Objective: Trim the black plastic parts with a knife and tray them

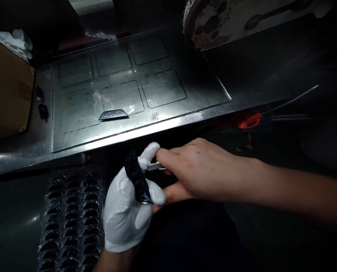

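Observation:
My left hand (128, 211), in a white glove, grips a small glossy black plastic part (138, 179) between thumb and fingers, tilted on its long side. My bare right hand (185, 170) is closed on a slim metal tool (154, 166). The tip of this tool meets the edge of the black part; its handle is hidden in my fingers, so I cannot tell its exact kind. A similar dark trapezoid part (113, 114) lies on the bench beyond my hands, by a piece of clear film.
A clear tray (72, 223) holds several rows of black parts at lower left. Behind it stand a cardboard box (8, 90) and a black pen-like item (40, 104). The metal bench (145, 126) has a transparent sheet on it. Machinery (227, 22) overhangs at upper right; a red-handled tool (250, 121) sits below.

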Available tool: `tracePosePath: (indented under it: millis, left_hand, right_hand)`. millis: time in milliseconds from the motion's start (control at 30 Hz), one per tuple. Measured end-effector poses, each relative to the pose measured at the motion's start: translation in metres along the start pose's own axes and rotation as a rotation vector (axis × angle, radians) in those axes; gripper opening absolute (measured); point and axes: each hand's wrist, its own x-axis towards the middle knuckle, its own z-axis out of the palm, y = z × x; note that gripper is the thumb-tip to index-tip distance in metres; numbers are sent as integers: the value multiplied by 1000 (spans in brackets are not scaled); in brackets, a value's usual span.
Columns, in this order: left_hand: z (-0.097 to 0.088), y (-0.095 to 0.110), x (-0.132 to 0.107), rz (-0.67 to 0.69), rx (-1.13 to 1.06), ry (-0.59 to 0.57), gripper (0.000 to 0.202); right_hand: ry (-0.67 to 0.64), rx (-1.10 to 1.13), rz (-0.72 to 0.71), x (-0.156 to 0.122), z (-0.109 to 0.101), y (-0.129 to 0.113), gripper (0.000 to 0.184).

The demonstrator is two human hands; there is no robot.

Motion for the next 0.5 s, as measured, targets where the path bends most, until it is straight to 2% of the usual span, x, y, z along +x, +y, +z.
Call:
tracePosePath:
  millis: [233,500]
  left_hand:
    - [-4,-1,-1,-61,-10,-31,44]
    - [1,0,4,-68,-15,-8,40]
  right_hand:
    - [-44,-57,-1,0,0,-1,67]
    - [-53,-81,15,0,1,2,63]
